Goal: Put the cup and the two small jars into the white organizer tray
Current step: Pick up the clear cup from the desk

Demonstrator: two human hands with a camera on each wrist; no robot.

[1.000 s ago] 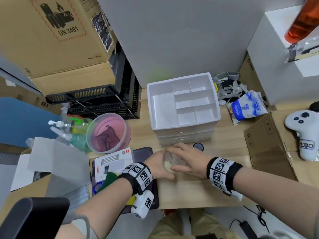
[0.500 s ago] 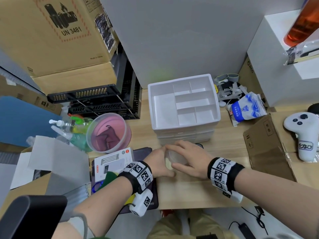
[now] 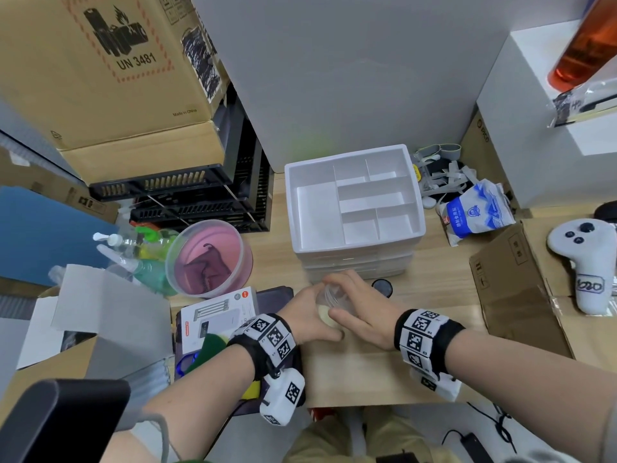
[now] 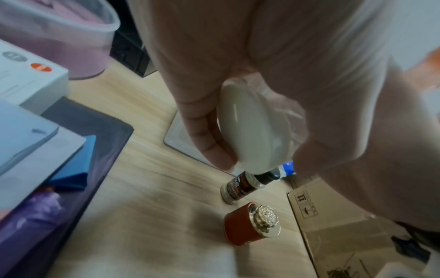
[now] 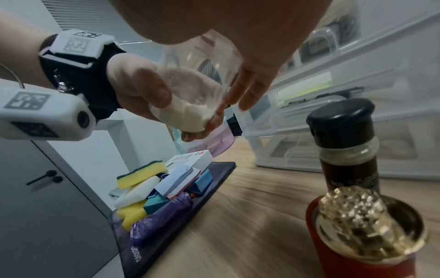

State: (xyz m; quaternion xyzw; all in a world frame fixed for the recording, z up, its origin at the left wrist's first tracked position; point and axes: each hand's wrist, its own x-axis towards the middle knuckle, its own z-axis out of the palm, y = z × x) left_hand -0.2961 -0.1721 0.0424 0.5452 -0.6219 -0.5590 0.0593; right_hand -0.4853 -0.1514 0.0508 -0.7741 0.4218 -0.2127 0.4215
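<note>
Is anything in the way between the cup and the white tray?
Nothing visible. Both hands, left and right, hold the cup just in front of the drawers; the tray on top sits open and empty.

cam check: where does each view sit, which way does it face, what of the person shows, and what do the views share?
Head: worn on the head, facing forward and down at the white organizer tray; both forearms show, left hand and right hand around the cup.
Left wrist: along the left hand, facing the desk; fingers on the cup's pale base.
Right wrist: low, from the right, facing left; right palm above, left hand gripping the cup.
Shared: the cup in all three; dark-capped jar and red jar in both wrist views.
</note>
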